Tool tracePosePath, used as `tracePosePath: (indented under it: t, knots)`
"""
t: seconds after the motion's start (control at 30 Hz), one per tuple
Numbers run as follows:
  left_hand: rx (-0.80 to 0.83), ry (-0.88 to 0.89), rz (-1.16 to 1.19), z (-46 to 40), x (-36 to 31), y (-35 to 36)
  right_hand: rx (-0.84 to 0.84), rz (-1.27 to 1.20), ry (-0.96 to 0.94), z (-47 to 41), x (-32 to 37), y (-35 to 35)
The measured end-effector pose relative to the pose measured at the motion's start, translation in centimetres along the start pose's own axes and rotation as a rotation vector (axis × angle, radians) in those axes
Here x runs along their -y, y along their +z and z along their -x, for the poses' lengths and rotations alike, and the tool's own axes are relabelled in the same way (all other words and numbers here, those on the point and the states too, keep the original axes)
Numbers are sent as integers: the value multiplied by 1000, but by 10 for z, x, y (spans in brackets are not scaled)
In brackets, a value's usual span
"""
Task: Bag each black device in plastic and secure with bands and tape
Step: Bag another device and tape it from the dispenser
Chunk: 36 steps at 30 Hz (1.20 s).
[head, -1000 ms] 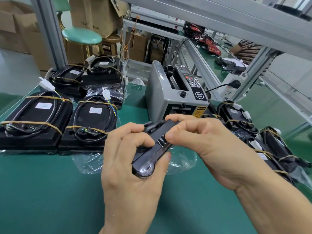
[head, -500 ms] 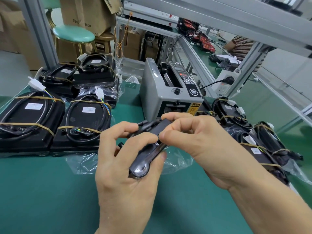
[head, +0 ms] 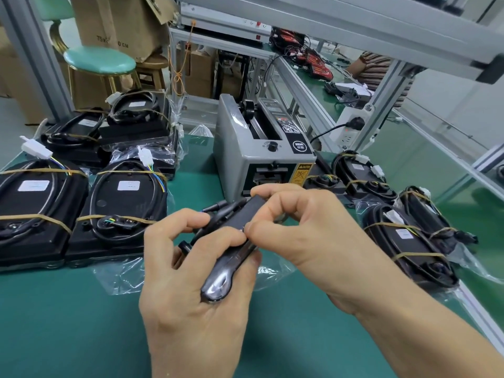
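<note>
One black device, bagged in plastic, was held above the green tabletop: left hand gripped its lower end, right hand pinched its top edge. Beyond the grip stood a grey tape dispenser; banded devices lay on either side.

Black devices on a green bench, beside a grey tape dispenser.

The glossy black device in hand matches the black units near the bench's left edge, each crossed by tan rubber bands and bearing a white label; their wires show yellow, green and blue. The dispenser carries a yellow caution sticker. Behind stand a mint-green stool with gold legs, brown cartons, and a striped sleeve.
</note>
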State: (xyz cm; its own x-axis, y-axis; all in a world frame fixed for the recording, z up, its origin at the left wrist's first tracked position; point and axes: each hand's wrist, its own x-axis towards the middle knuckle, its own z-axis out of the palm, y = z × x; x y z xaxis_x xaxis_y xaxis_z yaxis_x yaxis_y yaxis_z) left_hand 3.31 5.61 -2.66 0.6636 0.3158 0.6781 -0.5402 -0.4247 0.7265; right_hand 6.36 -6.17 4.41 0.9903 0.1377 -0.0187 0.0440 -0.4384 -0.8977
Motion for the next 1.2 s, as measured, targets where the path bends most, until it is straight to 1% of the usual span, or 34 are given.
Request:
tracePosePath:
  t: [0.1, 0.17, 0.27, 0.3, 0.37, 0.4, 0.43, 0.47, 0.5, 0.53, 0.57, 0.6, 0.67, 0.7, 0.73, 0.8, 0.83, 0.9, 0.97, 1.03, 1.13, 1.2]
  knots:
    - [-1, 25, -6, 1, 2, -1, -46, -126, 48, -5, -4, -3]
    - [0, 32, -6, 2, 3, -2, -29, -209, 75, -5, -3, 1]
    - [-3, 36, -6, -1, 5, -2, -31, -48, -9, -6, -7, 10]
    - [6, 37, -9, -1, 5, -2, -58, -51, -32, -7, -10, 12]
    - [47, 35, -4, -2, 5, -3, -91, -153, -44, -10, -17, 11]
    - [58, 33, -3, -4, 6, -5, -65, -213, -54, -10, -21, 9]
    - [46, 20, 10, -8, 7, -8, 0, -252, -72, -11, -26, 6]
    - [-1, -24, 57, -11, 11, -12, 95, -277, -76, -12, -34, 3]
    - [-75, -121, 168, -13, 16, -15, 195, -300, -52, -12, -40, 1]
    - [-164, -248, 331, -14, 19, -16, 277, -287, -33, -12, -47, 0]
    - [-232, -394, 494, -12, 23, -17, 320, -236, -35, -11, -54, -1]
    - [-256, -511, 623, -7, 29, -17, 318, -163, -45, -11, -58, -2]
    - [-202, -684, 759, 4, 40, -19, 208, -14, -75, -13, -61, -6]
    - [-134, -744, 766, 8, 46, -22, 154, 83, -115, -12, -62, -9]
    - [-56, -759, 700, 8, 50, -26, 107, 210, -174, -11, -63, -13]
    - [90, -673, 474, 5, 56, -36, 17, 493, -303, -11, -64, -21]
    - [130, -609, 404, 2, 56, -41, -30, 578, -338, -10, -63, -23]
    - [199, -514, 347, -5, 46, -46, -74, 595, -333, -9, -62, -22]
    - [269, -421, 198, -10, 35, -41, -50, 583, -329, -9, -62, -16]
    - [263, -318, 21, -8, 28, -35, -22, 568, -324, -7, -64, -10]
    - [165, -87, -260, -2, 25, -27, -33, 547, -319, -7, -70, -7]
    - [91, -2, -312, 6, 22, -23, -53, 541, -333, -9, -74, -7]
